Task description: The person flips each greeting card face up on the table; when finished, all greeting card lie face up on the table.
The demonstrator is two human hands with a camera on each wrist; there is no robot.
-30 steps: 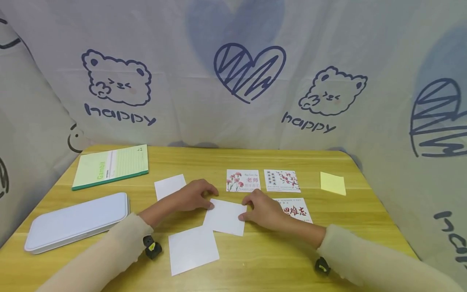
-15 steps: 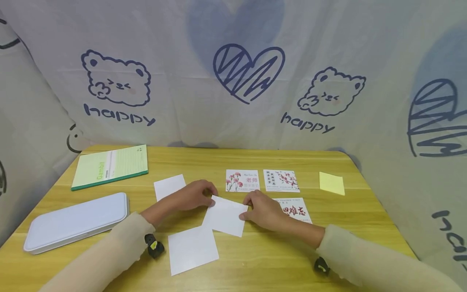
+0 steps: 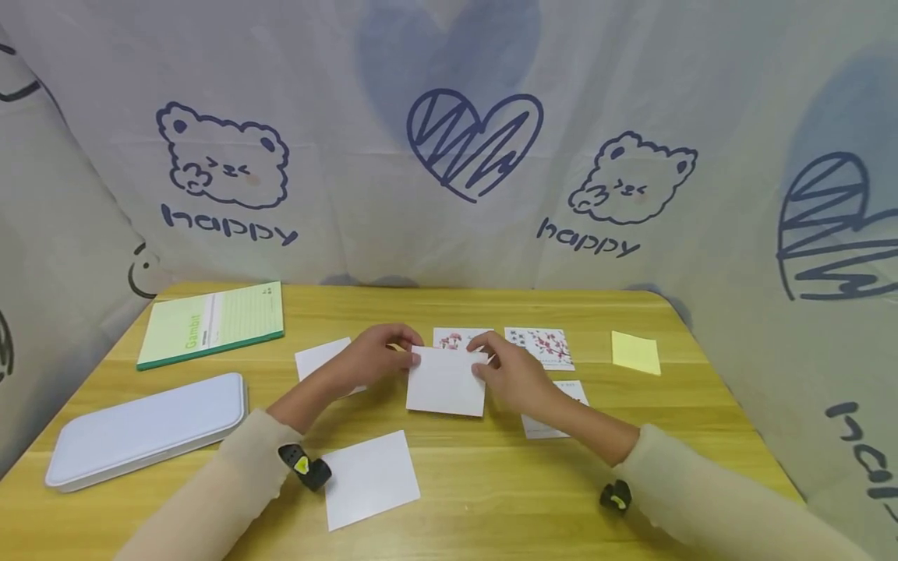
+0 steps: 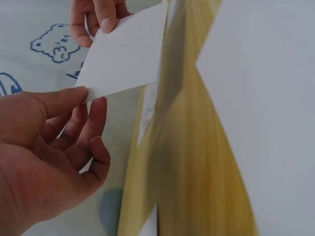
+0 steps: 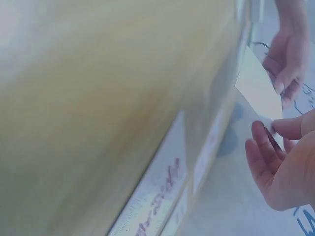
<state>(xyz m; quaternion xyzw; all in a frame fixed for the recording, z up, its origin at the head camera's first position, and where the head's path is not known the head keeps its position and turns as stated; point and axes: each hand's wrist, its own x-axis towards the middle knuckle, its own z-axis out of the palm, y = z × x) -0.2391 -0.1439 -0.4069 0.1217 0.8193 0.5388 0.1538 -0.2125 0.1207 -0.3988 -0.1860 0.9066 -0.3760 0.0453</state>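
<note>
A blank white card (image 3: 446, 383) is held up off the table between both hands. My left hand (image 3: 375, 358) pinches its upper left corner, thumb on the near face, as the left wrist view also shows. At the upper right corner my right hand (image 3: 515, 374) pinches the same card with thumb and fingers. Behind it lies a card with pink flowers (image 3: 452, 338), partly hidden. Two more blank white cards lie on the table: one (image 3: 372, 479) nearer me, one (image 3: 319, 358) partly under the left forearm.
On the right lie a card with red blossoms (image 3: 540, 348), a card with red lettering (image 3: 547, 427) partly behind the right hand, and a yellow sticky note (image 3: 635, 353). A white case (image 3: 149, 430) and a green notebook (image 3: 212, 323) are on the left.
Both hands have lifted the blank card off the table and moved it away from me, tilting it up. It now covers part of the pink-flower card.
</note>
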